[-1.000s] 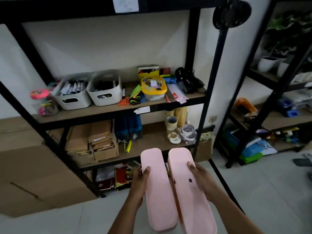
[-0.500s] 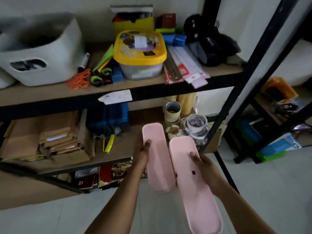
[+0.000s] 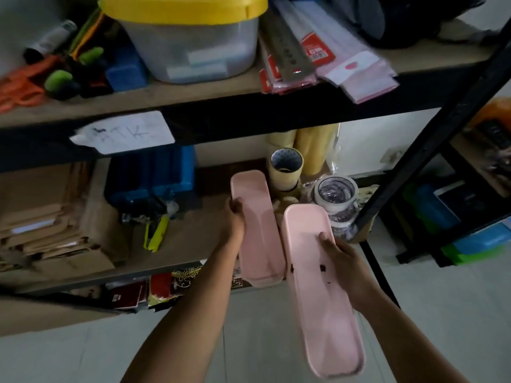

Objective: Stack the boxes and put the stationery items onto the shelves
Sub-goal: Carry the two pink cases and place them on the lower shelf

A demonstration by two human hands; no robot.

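Note:
I hold two long pink boxes side by side in front of a black-framed shelf unit. My left hand (image 3: 235, 217) grips the left pink box (image 3: 257, 236) on its left edge; its far end reaches over the lower wooden shelf (image 3: 193, 239). My right hand (image 3: 343, 261) grips the right pink box (image 3: 318, 299), which has small dark marks on it and hangs lower, out over the floor. The two boxes nearly touch along their long sides.
Tape rolls (image 3: 336, 193) and yellow rolls (image 3: 315, 150) stand just behind the boxes. A blue case (image 3: 154, 178), a yellow cutter (image 3: 157, 233) and brown envelopes (image 3: 47, 217) lie left. The upper shelf carries a yellow-lidded tub (image 3: 190, 37), scissors and packets. A black upright (image 3: 431, 128) slants at right.
The view has closed in on the shelves. Both hands moved the pink boxes forward, the left box now reaching over the lower shelf beside the tape rolls.

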